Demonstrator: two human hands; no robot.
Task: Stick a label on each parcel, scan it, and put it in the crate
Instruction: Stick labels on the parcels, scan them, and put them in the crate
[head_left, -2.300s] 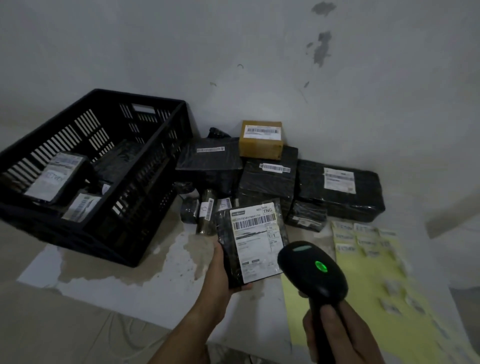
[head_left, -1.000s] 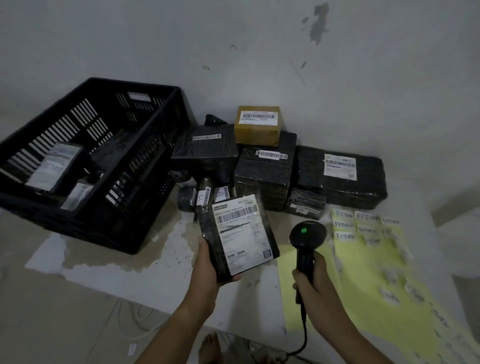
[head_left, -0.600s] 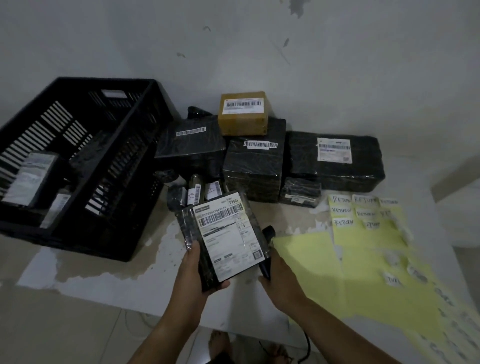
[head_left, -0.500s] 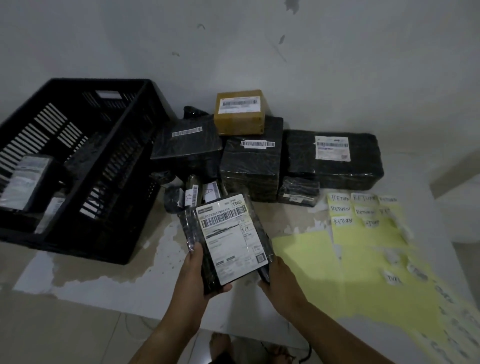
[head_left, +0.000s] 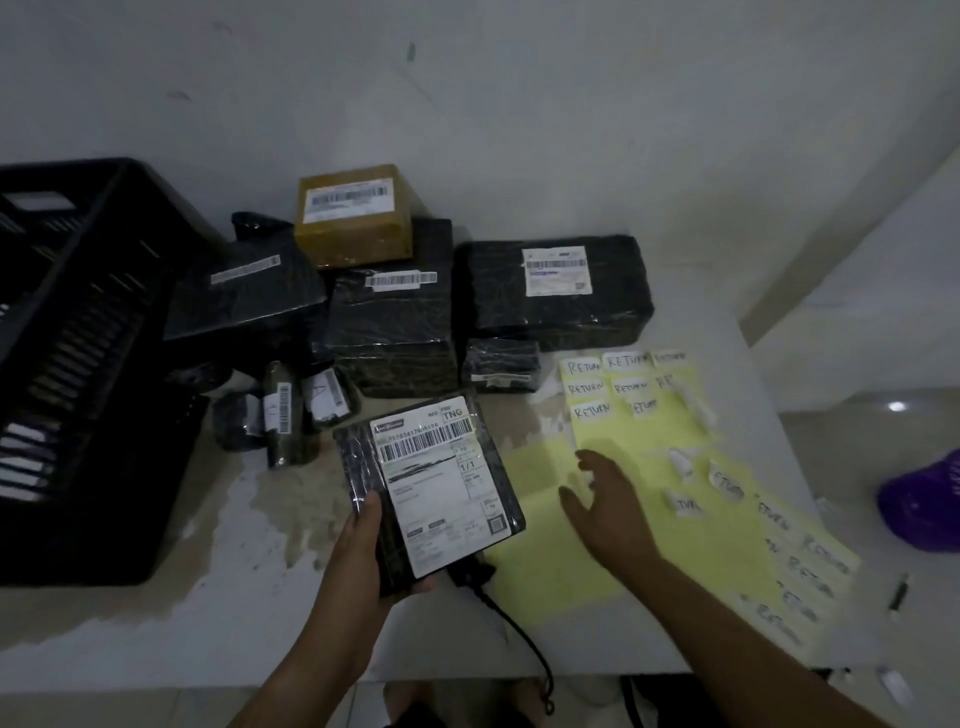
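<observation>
My left hand (head_left: 366, 556) grips a flat black parcel (head_left: 428, 486) with a white shipping label, holding it above the table's front. My right hand (head_left: 605, 496) hovers open over the yellow backing sheets (head_left: 639, 467), fingers spread, holding nothing. White "RETURN" labels (head_left: 589, 413) sit at the top of those sheets. The black scanner (head_left: 470, 574) lies on the table under the parcel, mostly hidden, its cable running off the front edge. The black crate (head_left: 88, 338) stands at the left; I see white labels through its slats.
Against the wall lie several black wrapped parcels (head_left: 550, 288) and a brown box (head_left: 353, 215) on top of one. Small black rolls (head_left: 283, 415) sit beside the crate. A pen (head_left: 897, 595) lies at the right, and a purple object (head_left: 922, 501) sits on the floor beyond the table.
My right hand set the scanner down on the table and moved right, open, over the yellow sheets. The left hand kept the parcel. The view shifted right.
</observation>
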